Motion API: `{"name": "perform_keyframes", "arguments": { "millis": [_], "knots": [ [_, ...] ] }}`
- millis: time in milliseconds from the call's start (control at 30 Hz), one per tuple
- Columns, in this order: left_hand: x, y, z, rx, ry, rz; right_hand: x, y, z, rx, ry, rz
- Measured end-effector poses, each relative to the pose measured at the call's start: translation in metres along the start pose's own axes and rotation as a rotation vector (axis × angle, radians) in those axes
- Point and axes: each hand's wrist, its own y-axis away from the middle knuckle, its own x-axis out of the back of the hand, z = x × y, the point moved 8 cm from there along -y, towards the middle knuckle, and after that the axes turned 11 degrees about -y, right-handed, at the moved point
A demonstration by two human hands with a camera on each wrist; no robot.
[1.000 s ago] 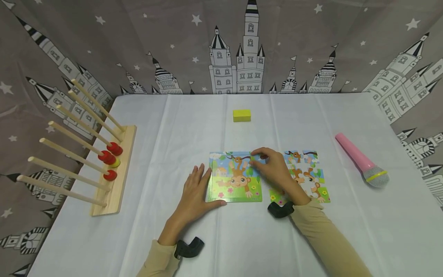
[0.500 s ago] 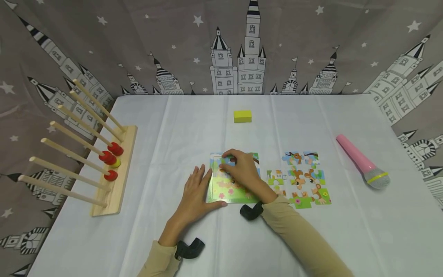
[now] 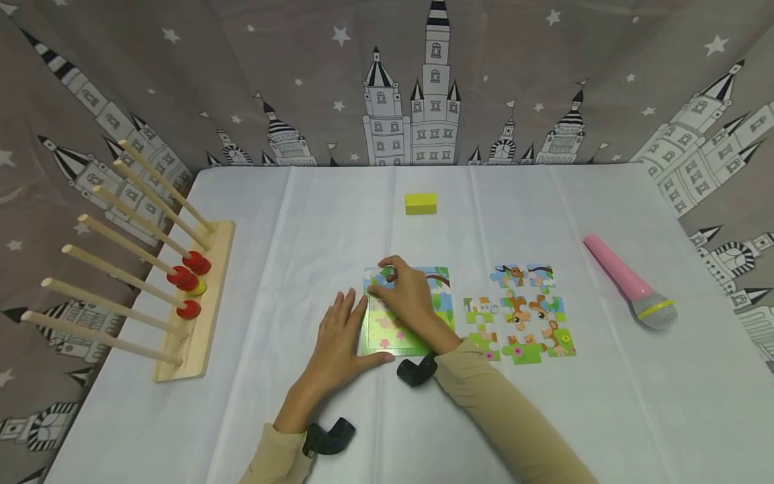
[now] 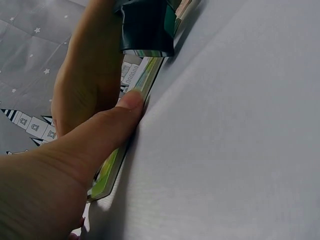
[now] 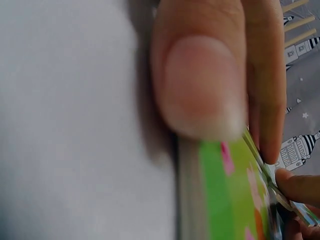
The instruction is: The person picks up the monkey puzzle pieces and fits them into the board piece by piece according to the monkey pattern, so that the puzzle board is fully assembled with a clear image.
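A flat puzzle board point(image 3: 444, 299) with a monkey picture lies mid-table. My left hand point(image 3: 335, 343) rests at its lower left corner, fingers along the left side and thumb on the front edge; the left wrist view shows the thumb point(image 4: 117, 115) on that edge. Over the board's upper left corner, my right hand point(image 3: 408, 296) pinches a small puzzle piece point(image 3: 385, 272) between thumb and index finger, mostly covered by the fingers. The right hand and forearm hide the board's middle. Several loose puzzle pieces point(image 3: 532, 316) lie to the right of the board.
On the left stands a wooden peg rack point(image 3: 211, 302) with red and yellow beads, its rods leaning outward. A yellow block point(image 3: 420, 204) sits behind the board. At the right lies a pink toy microphone point(image 3: 629, 279). A castle-print cloth point(image 3: 338, 74) hangs beyond the table.
My right hand has moved left with the puzzle piece, from the board's right edge to its upper left corner, uncovering loose pieces on the right. My left hand has stayed in place.
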Motion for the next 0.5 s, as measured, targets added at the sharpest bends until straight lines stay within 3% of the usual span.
{"name": "perform_keyframes", "arguments": {
  "millis": [300, 500],
  "knots": [
    [0.0011, 0.0009, 0.0006, -0.005, 0.002, 0.013, -0.0035, 0.0016, -0.0046, 0.041, 0.12, -0.009],
    [0.0013, 0.0002, 0.0014, -0.007, -0.002, 0.008, -0.0014, 0.0031, -0.0064, 0.077, 0.123, 0.006]
  ]
}}
